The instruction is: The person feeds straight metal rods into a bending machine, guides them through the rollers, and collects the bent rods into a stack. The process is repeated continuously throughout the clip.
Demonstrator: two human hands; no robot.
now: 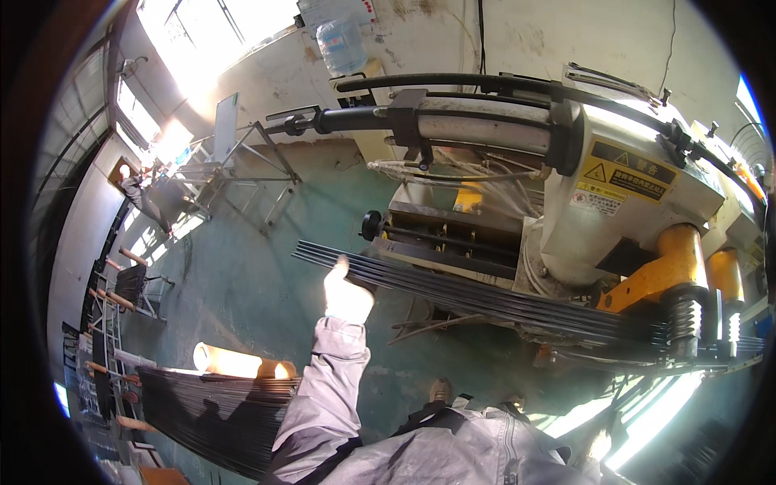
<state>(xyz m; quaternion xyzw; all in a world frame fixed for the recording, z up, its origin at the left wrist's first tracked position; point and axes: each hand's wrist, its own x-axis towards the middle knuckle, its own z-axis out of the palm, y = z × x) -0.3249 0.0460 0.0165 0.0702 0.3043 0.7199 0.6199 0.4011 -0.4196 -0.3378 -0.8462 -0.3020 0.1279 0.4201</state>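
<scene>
My left hand [347, 295], washed out by sunlight, is closed around the left part of a bundle of long thin black bars [453, 291]. The bars lie side by side. They run rightward in front of a large cream machine [598, 186], and their far part passes under its yellow arm [663, 271] and the coil spring [685, 323]. A pale, overexposed patch by my right side looks like my right hand [598, 446]; its fingers cannot be made out.
A big stack of black bars [214, 412] lies at lower left, with an orange roller [242, 361] along it. Beyond stand a metal frame [250, 162] and a water dispenser bottle [341, 46]. Another person [141, 194] is far left. A black knob [371, 225] juts from the machine.
</scene>
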